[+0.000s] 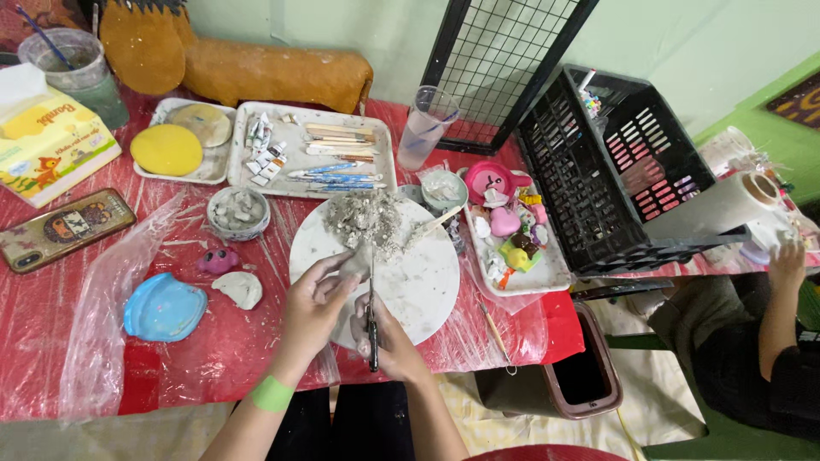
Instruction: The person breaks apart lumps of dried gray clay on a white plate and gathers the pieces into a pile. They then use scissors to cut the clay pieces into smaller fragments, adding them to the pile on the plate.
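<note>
- The left hand [314, 300] is pinching a small gray lump of clay [353, 260], with the fingers curled close around it.
- The right hand [386, 341] is gripping a thin metal tool with a dark handle [372, 329]. Its fingers are wrapped tight on the handle, and the tip is pointing up at the lump.
- Both hands are working just over the near edge of a round white board [418, 282].
- A bigger heap of crumbly gray clay [366, 218] is sitting on the far side of that board. It looks like only a little bit has been taken from it, so a lot of clay is left to shape.
- The lump in the fingers is looking rough and unfinished to me.
- A pale clay piece [241, 288], a blue dish [164, 307] and a small pink figure [219, 259] are lying to the left on the red table cover [51, 324].
- A gray bowl [238, 212] is standing near them.
- A tray of tools and paint tubes [312, 149] is lying behind the board.
- Another person's hand [787, 265] is reaching for a roll [726, 203] far to the right.
</note>
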The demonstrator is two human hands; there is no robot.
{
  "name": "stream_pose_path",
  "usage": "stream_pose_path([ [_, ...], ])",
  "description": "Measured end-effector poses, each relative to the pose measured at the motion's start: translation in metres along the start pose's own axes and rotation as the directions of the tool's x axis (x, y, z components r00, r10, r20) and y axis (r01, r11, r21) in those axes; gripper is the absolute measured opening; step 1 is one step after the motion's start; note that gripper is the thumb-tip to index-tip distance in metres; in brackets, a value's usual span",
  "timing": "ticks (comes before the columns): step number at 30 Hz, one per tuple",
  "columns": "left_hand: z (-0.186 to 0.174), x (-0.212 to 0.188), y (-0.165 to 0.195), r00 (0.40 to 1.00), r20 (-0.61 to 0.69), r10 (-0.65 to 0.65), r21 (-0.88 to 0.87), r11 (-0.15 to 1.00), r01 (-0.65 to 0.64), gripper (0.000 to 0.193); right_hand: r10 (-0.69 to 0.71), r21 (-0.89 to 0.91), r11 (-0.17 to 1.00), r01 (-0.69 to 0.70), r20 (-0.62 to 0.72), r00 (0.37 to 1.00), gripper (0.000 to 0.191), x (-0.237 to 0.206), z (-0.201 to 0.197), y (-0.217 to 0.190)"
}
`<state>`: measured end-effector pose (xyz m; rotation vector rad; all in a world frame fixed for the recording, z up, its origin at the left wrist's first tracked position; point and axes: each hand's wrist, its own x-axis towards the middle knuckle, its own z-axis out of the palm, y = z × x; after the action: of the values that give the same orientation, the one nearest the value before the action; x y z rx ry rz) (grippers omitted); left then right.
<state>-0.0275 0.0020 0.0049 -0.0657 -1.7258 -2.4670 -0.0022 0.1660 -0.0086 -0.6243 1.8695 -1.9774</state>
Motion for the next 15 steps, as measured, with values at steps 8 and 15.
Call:
stream_pose_path([
  [8,0.003,0.014,0.013,0.991,0.034,0.132,0.197,0.971,-0.136,0.039,0.187,0.293,0.939,-0.178,-0.003,0.982,0.055,0.009,-0.006,0.02],
  [15,-0.012,0.029,0.009,0.988,0.05,0.147,0.3,0.941,-0.155,0.039,0.127,0.441,0.887,-0.138,0.054,0.99,0.025,0.024,0.013,0.029],
])
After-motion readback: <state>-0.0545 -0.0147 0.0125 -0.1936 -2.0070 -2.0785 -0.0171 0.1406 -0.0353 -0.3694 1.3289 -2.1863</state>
